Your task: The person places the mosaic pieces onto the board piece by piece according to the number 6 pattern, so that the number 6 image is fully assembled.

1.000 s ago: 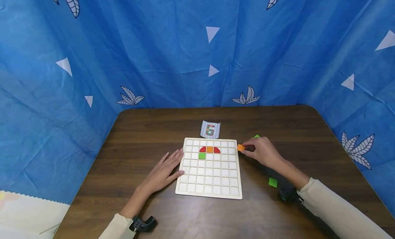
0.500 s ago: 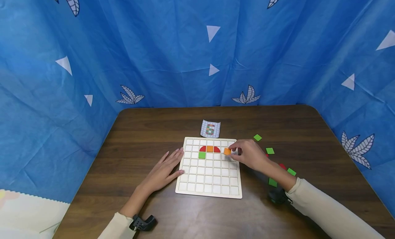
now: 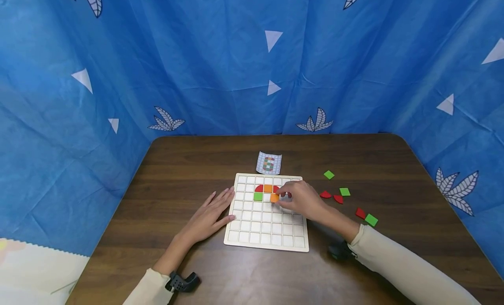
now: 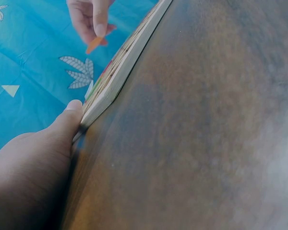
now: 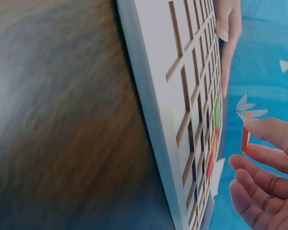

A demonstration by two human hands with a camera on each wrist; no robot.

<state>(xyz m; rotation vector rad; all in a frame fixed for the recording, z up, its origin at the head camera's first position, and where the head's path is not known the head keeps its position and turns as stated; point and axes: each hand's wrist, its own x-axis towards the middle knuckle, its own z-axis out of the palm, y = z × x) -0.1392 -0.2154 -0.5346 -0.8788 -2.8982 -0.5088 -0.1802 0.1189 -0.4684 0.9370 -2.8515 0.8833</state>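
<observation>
An orange square tile (image 3: 274, 198) is pinched between the thumb and a finger of my right hand (image 3: 302, 201), above the upper part of a pale wooden grid board (image 3: 265, 247). The right wrist view shows the held orange tile (image 5: 246, 132) on edge, apart from the board. In the grid lie a red quarter-round tile (image 3: 259, 188), another orange square (image 3: 268, 188), a second red piece partly behind my fingers, and a green square (image 3: 257, 196). My left hand (image 3: 208, 218) lies flat with fingers straight, its fingertips and thumb touching the board's left edge.
A small card (image 3: 269, 163) with a coloured grid pattern lies behind the board. Right of it are scattered green squares (image 3: 344, 191) and red quarter-rounds (image 3: 325, 194) on the brown table (image 3: 189, 165). A blue curtain (image 3: 236, 68) hangs around the table's back and sides.
My right hand has carried the orange tile leftward from beside the board's right edge to over the grid. Loose tiles formerly under the right arm now show. The left hand has stayed put.
</observation>
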